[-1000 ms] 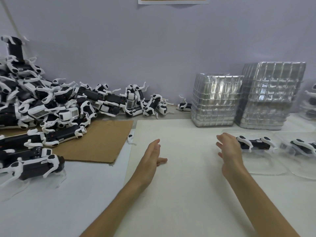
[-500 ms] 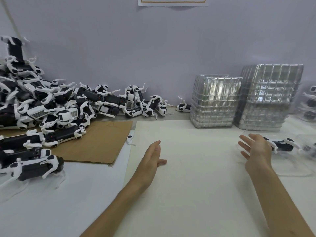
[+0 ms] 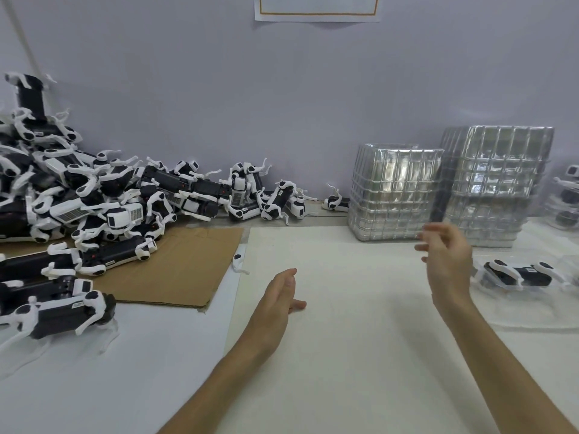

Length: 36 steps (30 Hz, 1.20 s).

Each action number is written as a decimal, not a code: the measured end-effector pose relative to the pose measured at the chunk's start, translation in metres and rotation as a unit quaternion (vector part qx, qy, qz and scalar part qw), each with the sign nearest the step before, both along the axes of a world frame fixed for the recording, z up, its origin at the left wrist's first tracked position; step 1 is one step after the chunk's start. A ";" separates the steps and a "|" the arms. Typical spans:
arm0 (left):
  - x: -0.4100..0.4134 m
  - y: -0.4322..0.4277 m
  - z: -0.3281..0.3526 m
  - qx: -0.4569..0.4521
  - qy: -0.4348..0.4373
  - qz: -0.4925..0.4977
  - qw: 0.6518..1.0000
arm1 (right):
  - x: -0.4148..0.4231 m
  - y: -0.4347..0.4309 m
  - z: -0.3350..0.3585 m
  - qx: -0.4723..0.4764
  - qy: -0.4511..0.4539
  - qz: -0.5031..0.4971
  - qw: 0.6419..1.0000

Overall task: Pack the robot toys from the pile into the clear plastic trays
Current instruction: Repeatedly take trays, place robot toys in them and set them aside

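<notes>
A big pile of black-and-white robot dog toys [image 3: 78, 195] fills the left of the table against the wall. One packed toy [image 3: 517, 274] lies in a clear plastic tray [image 3: 526, 311] at the right. My right hand [image 3: 445, 258] is raised above the table, just left of that tray and in front of the tray stacks, fingers loose and holding nothing. My left hand [image 3: 279, 299] rests on its edge on the white sheet at the centre, fingers straight, empty.
Two tall stacks of clear trays [image 3: 394, 192] [image 3: 498, 183] stand at the back right. A brown cardboard sheet [image 3: 175, 267] lies under the pile's edge. A loose white toy leg [image 3: 238, 263] lies beside it. More packed toys [image 3: 567, 195] sit far right.
My right hand pushed the filled tray rightward, let go of it, then lifted up and back toward the tray stacks. My left hand stayed in place.
</notes>
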State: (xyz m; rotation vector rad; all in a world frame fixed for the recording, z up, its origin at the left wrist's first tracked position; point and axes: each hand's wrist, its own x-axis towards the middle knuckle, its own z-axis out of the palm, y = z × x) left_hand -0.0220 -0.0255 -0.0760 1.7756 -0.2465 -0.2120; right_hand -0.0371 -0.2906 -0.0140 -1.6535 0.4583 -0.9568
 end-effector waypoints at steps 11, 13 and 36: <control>-0.007 -0.001 0.005 -0.001 -0.006 -0.009 1.000 | 0.119 -0.022 0.088 -0.600 0.178 -0.048 0.778; -0.006 -0.001 0.004 -0.002 -0.005 -0.007 1.000 | 0.135 -0.033 0.101 -0.640 0.238 -0.055 0.729; -0.008 -0.001 0.004 0.017 -0.027 -0.010 0.999 | 0.128 -0.036 0.170 -0.710 0.198 -0.070 0.672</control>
